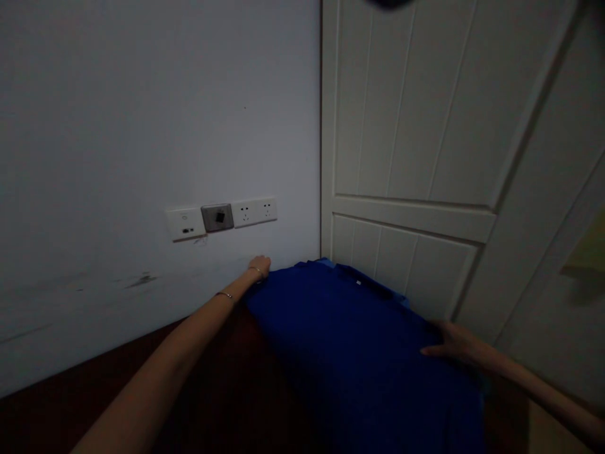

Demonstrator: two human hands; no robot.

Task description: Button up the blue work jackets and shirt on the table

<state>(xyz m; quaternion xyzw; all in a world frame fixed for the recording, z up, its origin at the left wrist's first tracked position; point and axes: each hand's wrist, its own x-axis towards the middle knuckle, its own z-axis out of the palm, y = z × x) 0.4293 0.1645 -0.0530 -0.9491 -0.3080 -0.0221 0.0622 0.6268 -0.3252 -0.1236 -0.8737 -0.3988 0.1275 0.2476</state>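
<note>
A bright blue garment [350, 340] lies spread on a dark wooden surface [208, 391], its collar end toward the far corner. My left hand [259, 266] reaches far out to the garment's upper left corner by the wall, fingers curled on the cloth edge. My right hand [456, 343] rests on the garment's right edge near the door, fingers stretched flat on the fabric. A thin bracelet circles my left wrist.
A white wall on the left carries a row of sockets and a grey switch plate [217, 217]. A white panelled door [406, 157] stands at the back right, close behind the garment.
</note>
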